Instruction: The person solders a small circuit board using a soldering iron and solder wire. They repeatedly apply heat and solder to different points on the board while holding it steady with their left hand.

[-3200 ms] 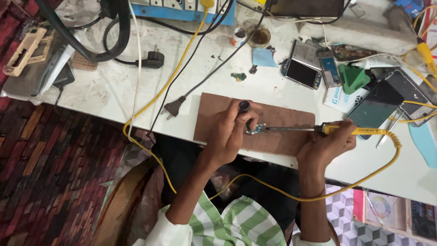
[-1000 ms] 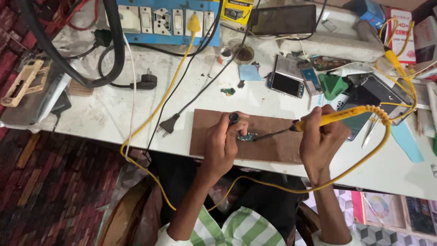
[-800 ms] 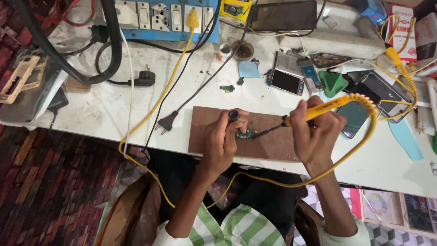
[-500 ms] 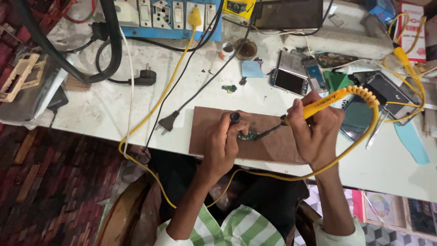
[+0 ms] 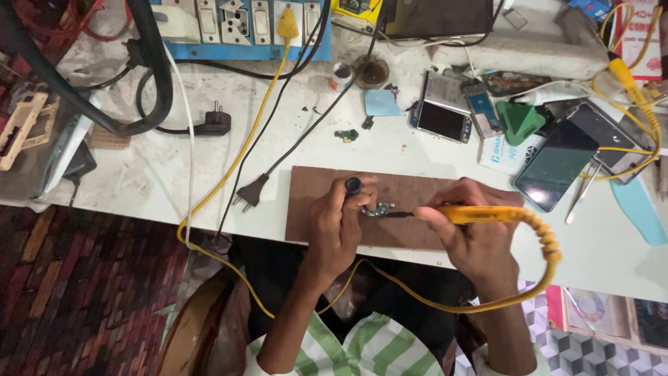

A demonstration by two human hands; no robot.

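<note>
- On the brown board [image 5: 417, 223] at the near edge of the white worktop [image 5: 139, 174], a small circuit board [image 5: 381, 209] lies flat, between the person's two hands.
- The left hand [image 5: 337, 226] rests on the brown board, its fingers [image 5: 362, 191] clenched around a short dark-tipped tool [image 5: 353, 185] held upright just beside the small circuit board; whether the tool touches it I cannot tell.
- The right hand [image 5: 476, 237] has its fingers wrapped around the yellow handle of a soldering iron [image 5: 487, 214], which lies nearly level, its dark tip pointing left and reaching the small circuit board.
- The iron's yellow cable [image 5: 550, 257] curves round the right wrist, sags below the worktop edge and runs up to a yellow plug [image 5: 287, 22] in the blue socket strip [image 5: 243, 31] at the far side.
- Beyond the brown board lie a loose black plug [image 5: 249, 195], a tiny green part [image 5: 346, 134], an opened phone [image 5: 445, 111], a dark phone screen [image 5: 557, 167], a green triangular piece [image 5: 520, 120] and tweezers [image 5: 583, 191].
</note>
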